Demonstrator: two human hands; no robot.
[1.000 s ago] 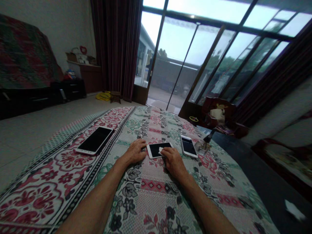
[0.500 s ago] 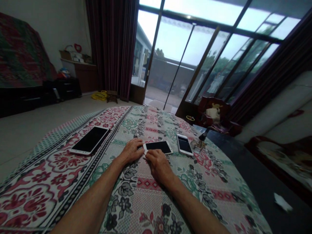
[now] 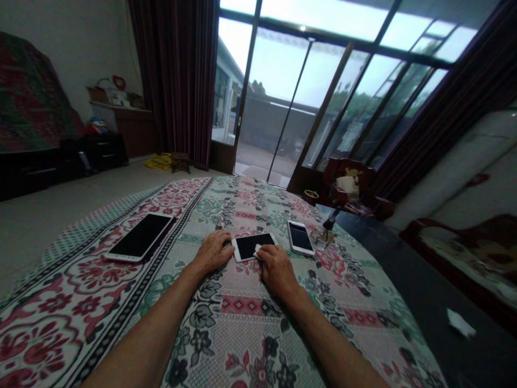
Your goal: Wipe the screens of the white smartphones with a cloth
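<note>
A white smartphone (image 3: 245, 249) with a dark screen lies face up on the flowered tablecloth, between my two hands. My left hand (image 3: 214, 249) rests on the cloth and grips the phone's left end with thumb and fingers. Pinched in my right hand (image 3: 276, 265) is a small white wad of wipe (image 3: 257, 249), pressed against the lower right part of the screen. Beyond the right hand lies a second white smartphone (image 3: 301, 237), face up. Off to the left is a larger white tablet-like device (image 3: 140, 237) with a black screen.
Behind the second phone stands a clear glass object (image 3: 323, 236) with something dark and brush-like (image 3: 331, 219) above it. The floral tablecloth (image 3: 242, 334) covers the table. A crumpled white piece (image 3: 461, 323) lies on the dark surface at right. Glass doors (image 3: 278, 108) stand ahead.
My right hand has slid the wipe from the phone's left end rightward across the screen. My left hand stays at the left end. The whole view has shifted slightly.
</note>
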